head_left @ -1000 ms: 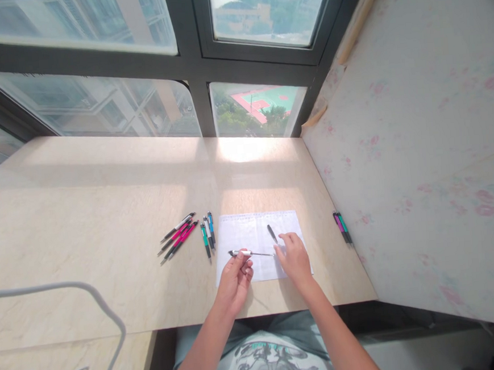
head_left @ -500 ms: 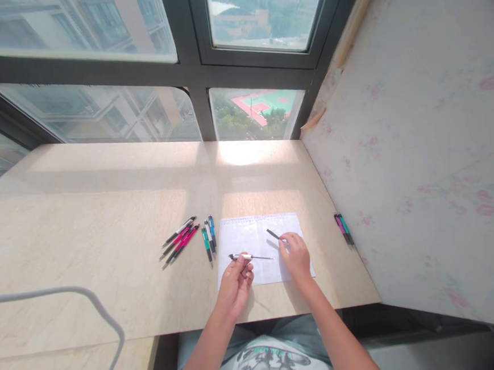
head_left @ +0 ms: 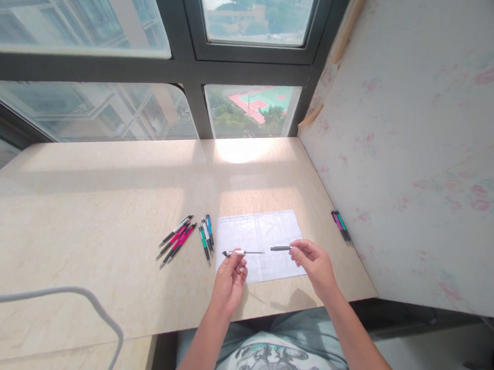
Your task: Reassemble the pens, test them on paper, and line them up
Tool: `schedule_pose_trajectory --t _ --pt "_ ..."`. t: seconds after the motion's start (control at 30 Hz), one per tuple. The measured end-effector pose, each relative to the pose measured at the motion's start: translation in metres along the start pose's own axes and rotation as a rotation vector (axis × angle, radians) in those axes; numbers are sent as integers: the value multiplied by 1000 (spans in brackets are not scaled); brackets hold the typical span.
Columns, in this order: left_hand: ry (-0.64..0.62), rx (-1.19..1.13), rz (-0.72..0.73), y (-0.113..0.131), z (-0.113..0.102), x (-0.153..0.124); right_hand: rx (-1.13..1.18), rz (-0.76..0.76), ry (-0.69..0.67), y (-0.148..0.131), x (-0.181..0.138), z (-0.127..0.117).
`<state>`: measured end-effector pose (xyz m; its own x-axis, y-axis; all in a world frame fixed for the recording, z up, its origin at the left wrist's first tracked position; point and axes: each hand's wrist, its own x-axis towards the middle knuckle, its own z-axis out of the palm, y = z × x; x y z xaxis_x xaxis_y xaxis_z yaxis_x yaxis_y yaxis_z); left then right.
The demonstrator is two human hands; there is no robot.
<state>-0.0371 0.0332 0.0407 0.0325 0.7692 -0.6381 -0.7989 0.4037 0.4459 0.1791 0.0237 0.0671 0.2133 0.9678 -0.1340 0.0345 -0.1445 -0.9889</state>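
Left hand point(head_left: 232, 276): pinches the pen body point(head_left: 234, 252) over the paper point(head_left: 257, 230), refill pointing right.
Right hand point(head_left: 316, 262): pinches the barrel point(head_left: 280, 248) over the paper's right half, just apart from the refill tip.
Step, as I judge: hold both pieces level and in line, grips steady.
Count: one paper; about seven loose pens point(head_left: 181, 236) left of the paper; two spare pens point(head_left: 340, 226) right of it.

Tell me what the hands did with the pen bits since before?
The right hand lifted the black barrel off the paper and turned it level, facing the pen half that the left hand kept holding. The other pens stayed put.
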Motion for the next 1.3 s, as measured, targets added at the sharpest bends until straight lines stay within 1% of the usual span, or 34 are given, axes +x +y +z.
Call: schedule_pose_trajectory --t 0.2,0.43,0.63,0.73,0.83,1.13,1.3 --pt "14 -19 5 1 4 -1 3 -4 -6 -6 -4 6" --pt "2 -10 12 2 2 3 -95 -54 -28 -2 -5 9" --pt "-77 80 -1 -10 6 -5 -210 -105 -66 -2 -11 26" --pt "-72 105 -5 -16 7 -8 -215 -108 -69 -2 -14 31" --pt "-62 117 5 -18 7 -9 -226 -106 -73 0 -15 31" --pt "-96 135 12 -15 7 -11 -244 -116 -86 -2 -13 30" --pt "-81 130 28 -15 7 -11 -296 -146 -102 -4 -15 29"
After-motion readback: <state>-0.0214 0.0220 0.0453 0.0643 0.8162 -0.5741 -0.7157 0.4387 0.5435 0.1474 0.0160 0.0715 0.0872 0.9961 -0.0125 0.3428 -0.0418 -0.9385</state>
